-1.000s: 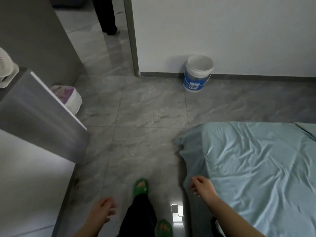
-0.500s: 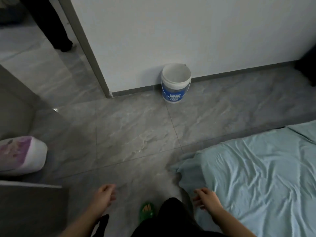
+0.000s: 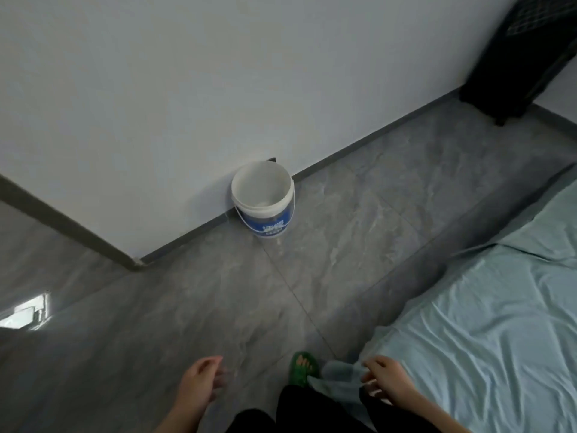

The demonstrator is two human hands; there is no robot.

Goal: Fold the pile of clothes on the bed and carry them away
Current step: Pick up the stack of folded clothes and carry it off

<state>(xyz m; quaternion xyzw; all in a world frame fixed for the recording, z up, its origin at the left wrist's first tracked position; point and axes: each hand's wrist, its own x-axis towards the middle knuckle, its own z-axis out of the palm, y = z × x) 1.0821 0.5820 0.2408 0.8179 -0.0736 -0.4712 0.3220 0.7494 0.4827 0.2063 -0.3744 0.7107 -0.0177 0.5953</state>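
The bed (image 3: 487, 332), covered in a wrinkled light blue sheet, fills the lower right. No pile of clothes shows on the part I can see. My left hand (image 3: 199, 382) hangs over the grey floor at the bottom, fingers loose and holding nothing. My right hand (image 3: 385, 384) hovers at the bed's near corner with its fingers relaxed, close to the sheet's hanging corner; whether it touches the cloth is unclear. My foot in a green sandal (image 3: 303, 368) stands between the two hands.
A white bucket (image 3: 263, 198) with a blue label stands against the white wall. Grey tiled floor (image 3: 312, 276) runs between wall and bed. A dark piece of furniture (image 3: 518, 57) stands at the top right. A doorway edge lies at the left.
My view has swung to the right: the doorway, cabinet and pink-topped container have left the frame, and the bucket now sits at centre. Both hands stay low and hold nothing.
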